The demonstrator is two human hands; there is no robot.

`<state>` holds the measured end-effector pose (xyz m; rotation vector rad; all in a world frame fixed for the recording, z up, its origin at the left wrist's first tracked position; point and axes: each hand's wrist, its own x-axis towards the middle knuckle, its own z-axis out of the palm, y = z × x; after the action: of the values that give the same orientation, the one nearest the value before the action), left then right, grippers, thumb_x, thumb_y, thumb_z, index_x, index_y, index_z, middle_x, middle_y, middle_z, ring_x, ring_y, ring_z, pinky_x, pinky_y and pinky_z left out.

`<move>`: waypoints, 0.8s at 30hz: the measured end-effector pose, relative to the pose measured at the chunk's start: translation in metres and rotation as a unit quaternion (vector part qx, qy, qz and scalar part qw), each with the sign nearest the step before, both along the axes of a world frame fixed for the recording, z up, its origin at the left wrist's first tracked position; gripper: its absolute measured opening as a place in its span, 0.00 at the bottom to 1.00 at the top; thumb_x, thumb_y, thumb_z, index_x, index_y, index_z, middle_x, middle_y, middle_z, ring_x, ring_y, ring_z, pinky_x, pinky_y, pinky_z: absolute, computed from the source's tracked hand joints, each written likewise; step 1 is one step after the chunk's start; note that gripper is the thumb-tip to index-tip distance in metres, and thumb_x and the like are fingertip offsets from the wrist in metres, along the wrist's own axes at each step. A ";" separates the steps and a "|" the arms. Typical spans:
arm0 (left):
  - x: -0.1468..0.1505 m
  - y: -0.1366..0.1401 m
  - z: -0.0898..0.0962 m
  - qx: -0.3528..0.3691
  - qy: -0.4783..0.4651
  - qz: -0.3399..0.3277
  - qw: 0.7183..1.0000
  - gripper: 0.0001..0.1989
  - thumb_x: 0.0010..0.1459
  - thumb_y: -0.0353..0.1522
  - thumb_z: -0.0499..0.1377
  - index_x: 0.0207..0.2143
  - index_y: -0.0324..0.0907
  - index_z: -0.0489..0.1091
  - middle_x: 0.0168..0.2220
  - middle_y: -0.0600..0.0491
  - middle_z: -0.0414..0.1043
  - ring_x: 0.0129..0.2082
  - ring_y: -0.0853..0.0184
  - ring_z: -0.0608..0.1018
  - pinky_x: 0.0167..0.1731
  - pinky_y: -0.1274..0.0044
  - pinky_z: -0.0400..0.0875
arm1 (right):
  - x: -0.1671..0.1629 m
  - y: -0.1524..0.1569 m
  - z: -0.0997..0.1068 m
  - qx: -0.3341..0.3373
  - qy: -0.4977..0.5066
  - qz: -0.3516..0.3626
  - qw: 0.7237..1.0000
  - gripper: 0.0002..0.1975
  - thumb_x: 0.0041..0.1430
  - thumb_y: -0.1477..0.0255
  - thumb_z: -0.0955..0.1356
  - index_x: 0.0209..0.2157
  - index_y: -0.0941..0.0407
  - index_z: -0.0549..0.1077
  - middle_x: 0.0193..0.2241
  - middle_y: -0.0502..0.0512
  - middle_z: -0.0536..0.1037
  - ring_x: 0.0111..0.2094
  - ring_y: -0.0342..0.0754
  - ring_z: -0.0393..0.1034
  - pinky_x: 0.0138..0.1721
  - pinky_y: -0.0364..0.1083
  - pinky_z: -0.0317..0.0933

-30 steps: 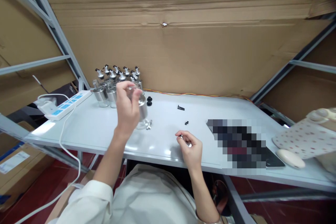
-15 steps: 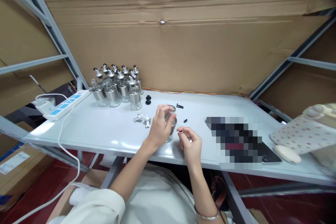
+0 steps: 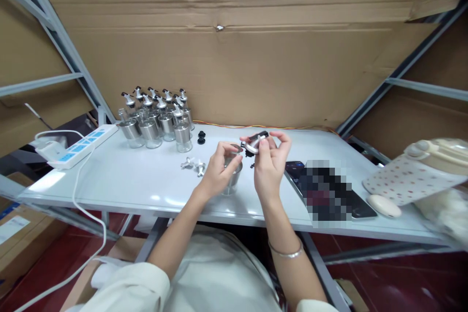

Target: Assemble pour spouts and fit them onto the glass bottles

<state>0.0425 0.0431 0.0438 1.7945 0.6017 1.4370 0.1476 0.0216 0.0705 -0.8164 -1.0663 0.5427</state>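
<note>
My left hand is closed around a glass bottle with a steel sleeve, which stands upright on the table near its front edge. In my right hand, raised to the right of the bottle's neck, is a silver pour spout with a black lever, pinched between thumb and fingers. The spout is tilted sideways, and its edge is close to the bottle top; I cannot tell if they touch. Left of my left hand lie two loose silver spout pieces. Behind them sits a black ribbed stopper.
Several bottles with spouts stand grouped at the back left. A white power strip with a cable lies at the left edge. To the right are a dark phone, a cream oval object and a dotted container.
My right hand has risen from beside the bottle's base to its neck, and the silver spout with black lever now shows in it. The left hand keeps its hold. The view has swung slightly right.
</note>
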 end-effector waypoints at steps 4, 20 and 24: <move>0.002 0.002 -0.005 -0.015 -0.013 0.012 1.000 0.09 0.62 0.39 0.53 0.38 0.44 0.59 0.40 0.52 0.68 0.38 0.70 0.73 0.41 0.76 0.67 | -0.003 0.011 0.012 0.060 -0.011 0.045 0.997 0.07 0.64 0.66 0.61 0.42 0.49 0.57 0.28 0.46 0.70 0.32 0.44 0.74 0.30 0.43 0.66; 0.009 0.009 -0.012 0.007 -0.064 -0.021 0.998 0.20 0.61 0.37 0.56 0.49 0.49 0.47 0.50 0.47 0.65 0.39 0.71 0.74 0.43 0.74 0.68 | 0.001 0.024 0.012 0.040 -0.026 0.155 0.987 0.07 0.62 0.63 0.64 0.38 0.51 0.63 0.26 0.46 0.72 0.30 0.44 0.74 0.31 0.43 0.65; 0.008 0.011 -0.012 0.051 -0.053 -0.026 0.997 0.22 0.62 0.37 0.54 0.53 0.49 0.46 0.54 0.45 0.62 0.45 0.68 0.74 0.44 0.73 0.68 | 0.003 0.024 0.007 0.026 -0.055 0.125 0.990 0.07 0.61 0.63 0.64 0.37 0.51 0.65 0.26 0.46 0.69 0.27 0.42 0.68 0.29 0.42 0.62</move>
<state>0.0506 0.0538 0.0313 1.7857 0.4317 1.5399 0.1510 0.0452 0.0780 -0.6761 -1.2903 0.6833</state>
